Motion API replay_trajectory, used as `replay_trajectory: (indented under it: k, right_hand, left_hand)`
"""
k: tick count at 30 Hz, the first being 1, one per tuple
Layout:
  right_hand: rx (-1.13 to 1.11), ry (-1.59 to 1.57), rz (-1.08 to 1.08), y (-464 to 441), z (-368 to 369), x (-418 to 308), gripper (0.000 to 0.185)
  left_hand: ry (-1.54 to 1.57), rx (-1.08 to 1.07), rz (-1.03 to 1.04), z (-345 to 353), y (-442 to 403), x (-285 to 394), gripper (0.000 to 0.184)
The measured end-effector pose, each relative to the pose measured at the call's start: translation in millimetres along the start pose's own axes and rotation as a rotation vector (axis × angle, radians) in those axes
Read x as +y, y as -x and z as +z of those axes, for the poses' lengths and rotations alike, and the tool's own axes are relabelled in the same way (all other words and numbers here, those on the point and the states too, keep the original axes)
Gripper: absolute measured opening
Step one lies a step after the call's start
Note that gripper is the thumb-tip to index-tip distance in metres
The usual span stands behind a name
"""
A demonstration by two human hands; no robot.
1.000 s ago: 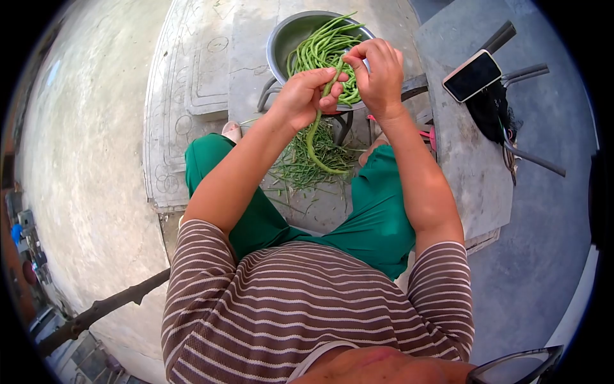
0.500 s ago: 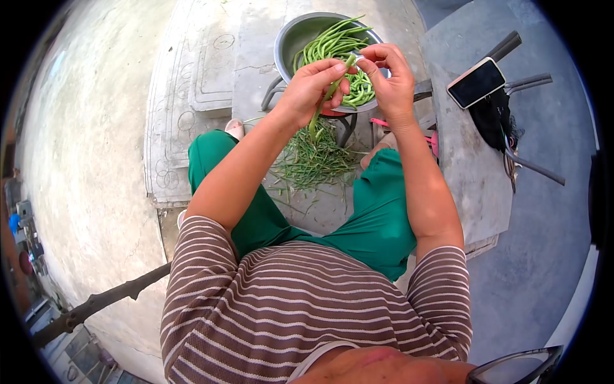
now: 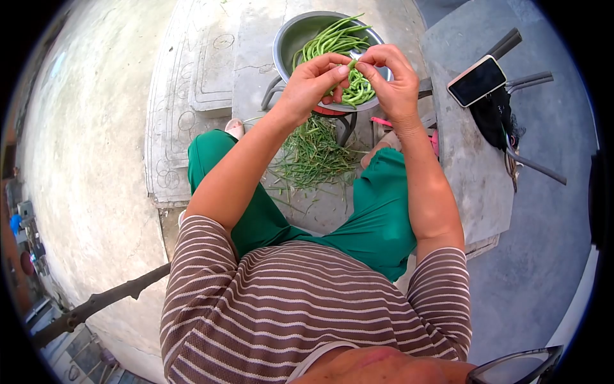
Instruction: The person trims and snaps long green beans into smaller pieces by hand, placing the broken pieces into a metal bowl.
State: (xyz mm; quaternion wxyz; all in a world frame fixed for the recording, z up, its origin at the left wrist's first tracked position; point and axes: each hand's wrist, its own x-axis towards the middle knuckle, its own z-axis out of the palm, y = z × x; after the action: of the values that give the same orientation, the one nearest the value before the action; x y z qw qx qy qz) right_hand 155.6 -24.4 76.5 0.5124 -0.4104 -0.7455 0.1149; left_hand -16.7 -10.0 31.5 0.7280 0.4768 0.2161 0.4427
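Fingers on both hands are pinching, pads nearly meeting: we see the left hand [image 3: 312, 82] hold a short green bean piece [image 3: 352, 64] between thumb and forefinger, and the right hand [image 3: 398, 80] close on its other end with thumb and forefinger. How much bean runs back into the left palm, we can't tell. Both hands are over the near part of the metal bowl [image 3: 287, 50], our landmark. Inside the bowl, long whole beans [image 3: 329, 42] lie toward the far side and short broken pieces [image 3: 357, 91] toward the near side, under the hands. Green scraps [image 3: 312, 153] are heaped on the ground nearer the body than the bowl, between the knees. Right of the bowl sits a phone [image 3: 477, 81], black cloth [image 3: 490, 120] next to it. Step in hand, by our read: snapping a bean into lengths by hand, apparently near the end of this one. Next move calls for a firm grip on both ends, a quick bend to break it, and fingers opened low over the short pieces so nothing drops outside the rim.
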Motion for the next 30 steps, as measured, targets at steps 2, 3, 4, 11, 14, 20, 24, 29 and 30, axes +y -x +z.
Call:
replay_trajectory:
  k: [2, 3, 4, 11, 14, 20, 24, 29, 30]
  right_hand:
    - [-0.029, 0.054, -0.017, -0.7, 0.5, -2.6, 0.009]
    - [-0.029, 0.053, -0.017, 0.3, 2.4, -4.9, 0.009]
    - [-0.045, 0.053, -0.021, 1.5, 5.0, -7.9, 0.009]
    - [-0.053, 0.254, -0.073, 3.6, 15.1, -8.9, 0.009]
    - [-0.066, 0.384, -0.248, 1.0, 16.2, -8.4, 0.009]
    - [-0.306, 0.088, -0.145, 13.4, 22.6, -22.0, 0.009]
    - [-0.749, -0.041, -0.008, 23.6, 17.5, -52.6, 0.015]
    - [-0.857, -0.015, -0.328, 56.0, 38.9, -54.7, 0.017]
    - [-0.855, -0.015, -0.325, 56.1, 38.2, -54.8, 0.017]
  left_hand:
    - [-0.013, 0.011, 0.000, 2.0, 0.8, 0.8, 0.018]
    - [0.008, 0.035, -0.003, 2.7, 1.4, 0.8, 0.016]
    - [0.029, 0.060, -0.004, 2.9, 1.5, 1.1, 0.015]
    - [0.269, 0.039, -0.076, -0.5, 0.9, -4.9, 0.012]
    - [0.358, 0.021, -0.103, -1.7, 0.9, -4.8, 0.011]
    - [0.447, 0.160, -0.007, -21.3, -4.7, 4.3, 0.015]
    - [0.325, 0.172, 0.042, -38.5, -8.0, 13.5, 0.020]
    - [0.258, 0.118, 0.060, -42.9, -2.2, 21.1, 0.021]
    - [0.226, 0.113, 0.052, -42.6, -1.4, 21.0, 0.021]
